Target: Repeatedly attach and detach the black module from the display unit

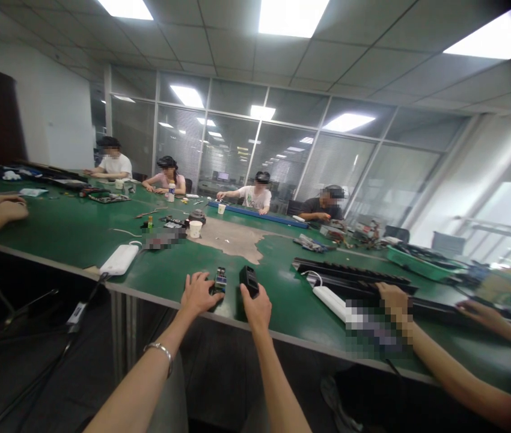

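My left hand (198,293) rests at the near edge of the green table (79,231), fingers curled round a small dark electronic part (220,281) with a blue-and-white piece on it. My right hand (258,307) is closed on a black box-shaped part (249,279), held just above the table beside the other part. A bracelet sits on my left wrist. Both forearms reach in from the bottom of the head view.
A white power bank (119,259) with a cable lies left, a white power strip (330,299) and black long trays (350,273) right. A neighbour's hand (393,297) works at right, another person's hands (5,207) at left. Several people sit along the far side; a paper cup (196,228) stands mid-table.
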Tool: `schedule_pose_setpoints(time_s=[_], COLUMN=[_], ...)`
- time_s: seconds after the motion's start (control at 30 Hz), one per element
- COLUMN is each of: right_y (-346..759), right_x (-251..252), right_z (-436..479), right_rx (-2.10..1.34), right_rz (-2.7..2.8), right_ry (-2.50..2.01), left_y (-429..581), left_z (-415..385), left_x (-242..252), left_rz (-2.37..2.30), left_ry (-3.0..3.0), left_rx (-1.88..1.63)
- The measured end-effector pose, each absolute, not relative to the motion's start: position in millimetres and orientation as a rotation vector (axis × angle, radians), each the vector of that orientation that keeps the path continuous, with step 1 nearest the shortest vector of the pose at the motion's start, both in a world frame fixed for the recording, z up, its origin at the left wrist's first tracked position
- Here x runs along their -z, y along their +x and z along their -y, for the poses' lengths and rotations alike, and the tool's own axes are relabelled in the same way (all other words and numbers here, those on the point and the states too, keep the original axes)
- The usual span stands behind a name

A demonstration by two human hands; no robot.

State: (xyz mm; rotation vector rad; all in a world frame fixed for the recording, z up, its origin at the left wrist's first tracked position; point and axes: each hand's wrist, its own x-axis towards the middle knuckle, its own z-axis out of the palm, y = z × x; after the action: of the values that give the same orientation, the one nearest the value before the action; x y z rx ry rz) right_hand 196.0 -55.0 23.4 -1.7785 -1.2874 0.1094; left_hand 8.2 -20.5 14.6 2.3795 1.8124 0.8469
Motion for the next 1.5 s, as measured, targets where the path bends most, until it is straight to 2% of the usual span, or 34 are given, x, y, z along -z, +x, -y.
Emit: schedule_pose_setpoints(time_s=[0.23,0.73,1.17,1.5], right_y=[153,120,124,121], right_x=[-58,-70,-36,-18], right_z=[35,28,46,44], right_rx=[-0.146,-0.2,-0.076,-0.025], right_rz=[1.342,1.475,1.587,1.461], right_ry=[-1.705,-1.98,-1.904,-1.862], left_y=[9,8,11,13], left_z=[21,17,21,22], left_x=[-16,-8,-16,-18], left_rz=[-1.811,-1.835,-1.916,-1.94], left_ry=[2.356,2.358,2.312,2.321], left_rx=[-0.837,-0.893,-0.787,-0.744])
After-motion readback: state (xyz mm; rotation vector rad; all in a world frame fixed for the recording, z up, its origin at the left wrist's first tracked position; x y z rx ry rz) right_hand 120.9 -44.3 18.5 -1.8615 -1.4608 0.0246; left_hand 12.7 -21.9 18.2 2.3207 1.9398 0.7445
